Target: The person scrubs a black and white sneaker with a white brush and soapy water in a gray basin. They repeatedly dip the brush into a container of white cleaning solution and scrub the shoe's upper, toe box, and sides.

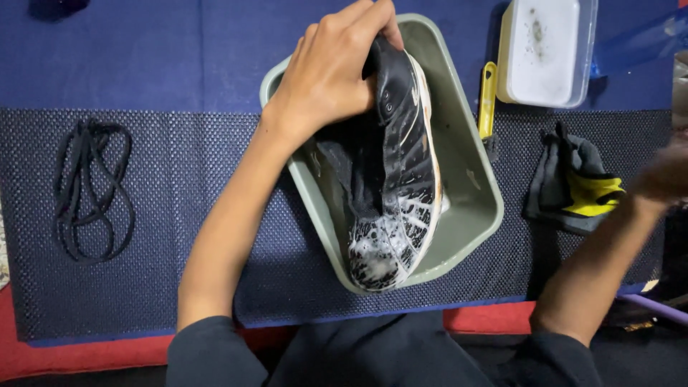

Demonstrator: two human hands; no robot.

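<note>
Black sneaker [398,179]: glossy wet upper, streaked with white foam at the toe. Grey-green basin [469,179]: smooth matt plastic. Mat [179,179]: dark rubbery mesh, rough and dimpled. Black laces [93,190]: woven cord. Brush handle [488,97]: shiny yellow plastic. Clear tub [548,50]: translucent plastic.

This looks like a home set up for washing shoes by hand, probably on the floor rather than at a workbench. A dark blue cloth [179,50] is spread flat, with a black perforated rubber mat [186,236] laid over it and a strip of red floor covering [64,358] showing at the near edge. On the mat stand a grey-green rectangular plastic basin [469,179], a clear plastic box of white powder or soapy water [545,50], a yellow-handled brush [488,100], a folded grey and yellow cloth [573,186] and a loose coil of black laces [93,190]. The right edge is blurred.
</note>
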